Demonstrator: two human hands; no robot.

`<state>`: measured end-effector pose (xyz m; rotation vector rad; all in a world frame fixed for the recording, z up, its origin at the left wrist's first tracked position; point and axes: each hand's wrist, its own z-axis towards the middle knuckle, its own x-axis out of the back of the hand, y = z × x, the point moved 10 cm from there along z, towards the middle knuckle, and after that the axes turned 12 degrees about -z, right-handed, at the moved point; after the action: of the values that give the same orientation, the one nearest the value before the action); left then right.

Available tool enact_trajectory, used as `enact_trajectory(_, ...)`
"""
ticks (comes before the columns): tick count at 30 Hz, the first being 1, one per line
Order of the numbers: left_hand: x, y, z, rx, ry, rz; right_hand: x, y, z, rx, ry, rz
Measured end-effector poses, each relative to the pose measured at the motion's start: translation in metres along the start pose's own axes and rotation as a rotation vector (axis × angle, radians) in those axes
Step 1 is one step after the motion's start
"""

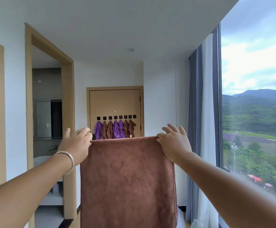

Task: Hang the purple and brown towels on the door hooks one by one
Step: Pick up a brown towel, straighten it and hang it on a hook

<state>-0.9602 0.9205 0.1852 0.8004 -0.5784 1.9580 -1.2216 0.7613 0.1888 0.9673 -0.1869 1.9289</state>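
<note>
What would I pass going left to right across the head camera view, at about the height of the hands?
Bathroom doorway → left hand → brown towel → right hand → curtains → window.

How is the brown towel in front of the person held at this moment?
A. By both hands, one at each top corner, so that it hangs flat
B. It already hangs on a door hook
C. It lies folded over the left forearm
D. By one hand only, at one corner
A: the left hand and the right hand each pinch a top corner of the brown towel, which hangs spread flat between them.
</note>
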Motion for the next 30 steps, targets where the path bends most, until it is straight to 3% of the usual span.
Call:
enact_trajectory(13,-0.115,-0.05,0.127,-0.108,0.128,-0.035,-0.119,-0.031,0.111,-0.054,-0.095,-0.055)
enact_trajectory(30,-0.296,-0.074,0.281,-0.076,0.047,-0.035,-0.292,-0.03,0.275,-0.045,-0.073,-0.033)
